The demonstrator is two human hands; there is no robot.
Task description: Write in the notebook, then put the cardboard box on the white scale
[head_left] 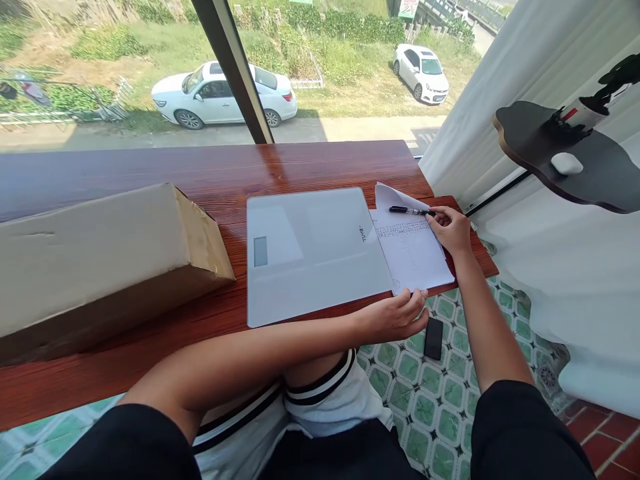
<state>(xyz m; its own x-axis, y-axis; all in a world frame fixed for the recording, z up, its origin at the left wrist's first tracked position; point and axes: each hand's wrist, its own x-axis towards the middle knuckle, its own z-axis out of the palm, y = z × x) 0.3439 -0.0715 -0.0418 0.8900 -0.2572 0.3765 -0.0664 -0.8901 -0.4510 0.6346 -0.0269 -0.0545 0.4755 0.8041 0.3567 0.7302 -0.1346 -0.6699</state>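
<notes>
An open notebook [413,257] with handwritten lines lies at the right end of the table, its upper page curling up. My right hand [450,228] is closed at its right edge, with the fingertips on the end of a black pen [400,209] that lies across the page. At the notebook's front edge is my left hand [397,315], its fingers bent and the fingertips gripping the paper's edge. Left of the notebook, and touching or slightly under its edge, a flat glass-topped scale [310,260] with a small grey display rests on the wood.
A long cardboard box [100,253] occupies the left of the reddish wooden table [320,163]. On the green tiled floor lies a dark phone [433,339]. White curtains [565,293] hang at the right, behind a small dark shelf [600,163] holding a pot and a white object.
</notes>
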